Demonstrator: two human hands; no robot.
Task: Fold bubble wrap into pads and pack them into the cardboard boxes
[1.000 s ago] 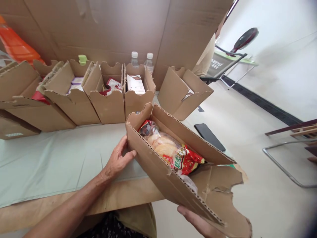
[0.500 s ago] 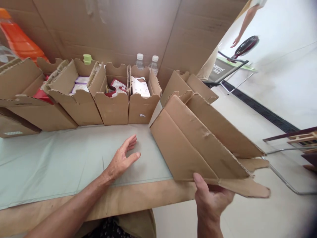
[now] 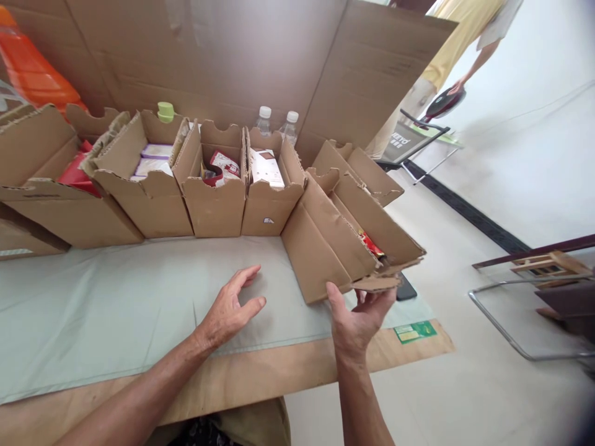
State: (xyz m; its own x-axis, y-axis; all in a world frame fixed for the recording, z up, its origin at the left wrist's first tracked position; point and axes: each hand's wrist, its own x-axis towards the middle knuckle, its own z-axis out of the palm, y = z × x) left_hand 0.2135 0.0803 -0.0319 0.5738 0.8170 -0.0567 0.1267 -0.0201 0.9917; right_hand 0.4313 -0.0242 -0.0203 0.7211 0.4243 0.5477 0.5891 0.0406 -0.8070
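The right hand (image 3: 357,323) curls its fingers round the near end of a tan, open-topped cardboard box (image 3: 320,248) at the right of the cloth-covered desk (image 3: 139,297); the left hand (image 3: 229,311) is loosely spread, holding nothing. Positioning the box seems in hand, next calling for steady support. The flat green label (image 3: 415,332) is too small to read.

1) I'm looking in on a makeshift indoor workspace; home or shop, I can't tell
2) Cardboard boxes (image 3: 216,210) holding packaged goods (image 3: 267,170) line the cloth-covered table (image 3: 139,297)
3) Right of the table: pale floor (image 3: 446,279), white wall (image 3: 539,161)
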